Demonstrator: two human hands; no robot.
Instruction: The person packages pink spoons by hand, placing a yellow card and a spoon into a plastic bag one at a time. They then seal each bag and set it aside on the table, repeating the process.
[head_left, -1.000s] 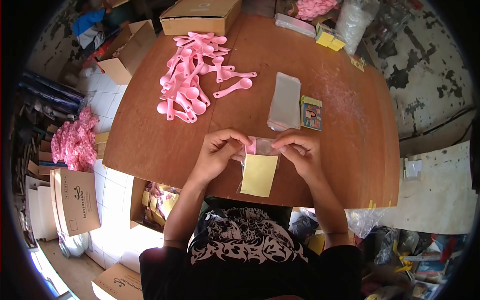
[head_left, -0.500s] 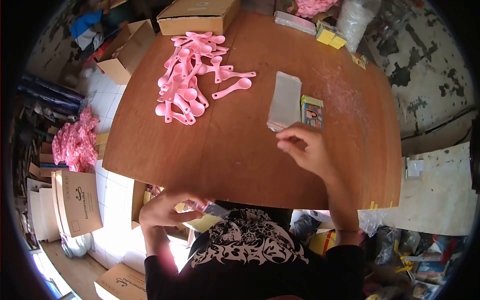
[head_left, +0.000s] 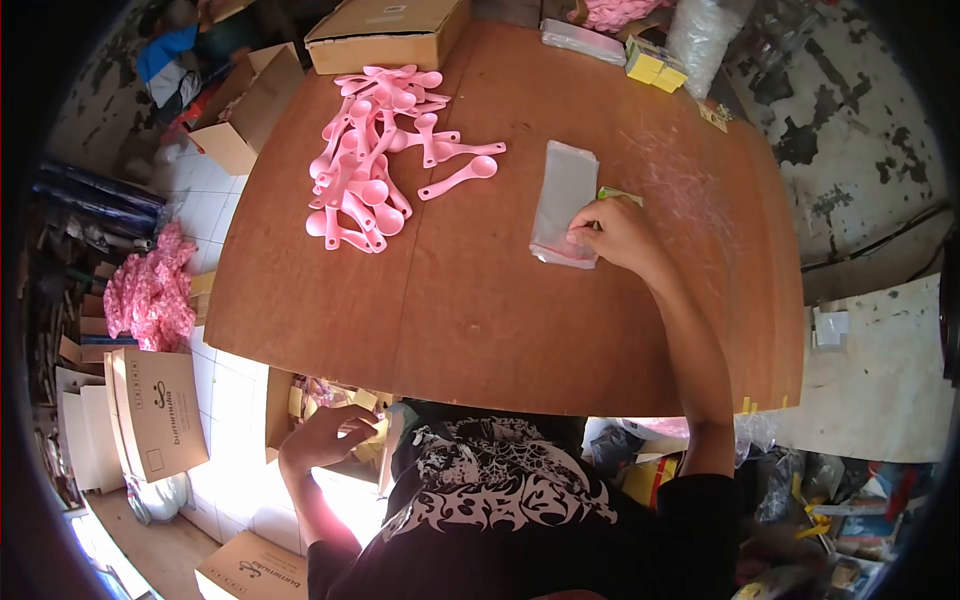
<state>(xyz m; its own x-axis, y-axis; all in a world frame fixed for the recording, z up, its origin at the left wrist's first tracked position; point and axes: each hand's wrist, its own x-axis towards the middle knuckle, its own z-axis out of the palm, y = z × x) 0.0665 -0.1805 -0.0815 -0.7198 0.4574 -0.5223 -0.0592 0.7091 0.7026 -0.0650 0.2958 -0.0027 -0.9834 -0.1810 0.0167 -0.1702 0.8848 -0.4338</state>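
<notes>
We note the right hand (head_left: 618,232) at the near end of the clear bag stack (head_left: 565,190), fingertips pinched together; we cannot tell whether a bag is caught. The left hand (head_left: 322,437), fingers loosely curled and released, hovers beyond the near edge of the table (head_left: 475,320), above the carton (head_left: 281,405). We see a wide stretch of wood between stack and near edge, and a narrower lane between stack and pink spoons (head_left: 358,165).
</notes>
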